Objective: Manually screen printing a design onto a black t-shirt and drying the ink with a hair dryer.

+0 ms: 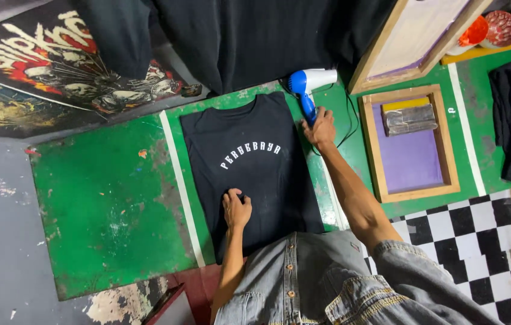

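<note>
Closest to the camera is the person's grey denim shirt (pixel 321 283), with both bare arms reaching out from it. The left hand (pixel 237 208) rests on the lower middle of a black T-shirt (pixel 255 180), fingers curled down and pressing on the cloth; it is not clear if they pinch any of it. The T-shirt lies flat on a green table (pixel 105 204) with scratched paint, between two white stripes, and it has white letters in a curve across the chest. To the right, a black and white checked cloth (pixel 472 241) lies over the near corner of the table. The right hand (pixel 320 127) reaches further up, just past the right edge of the T-shirt, and its fingers are closed around the blue handle of a blue and white hair dryer (pixel 310 84). The dryer lies by the shirt's shoulder, and its black cord loops to the right. Beside that sits a wooden printing frame (pixel 409 144) with a purple screen, and a flat scraper (pixel 410 118) lies inside it. A second frame (pixel 415 42) leans behind it. Far left, a dark picture cloth (pixel 57 60) with red and white drawing lies flat.
</note>
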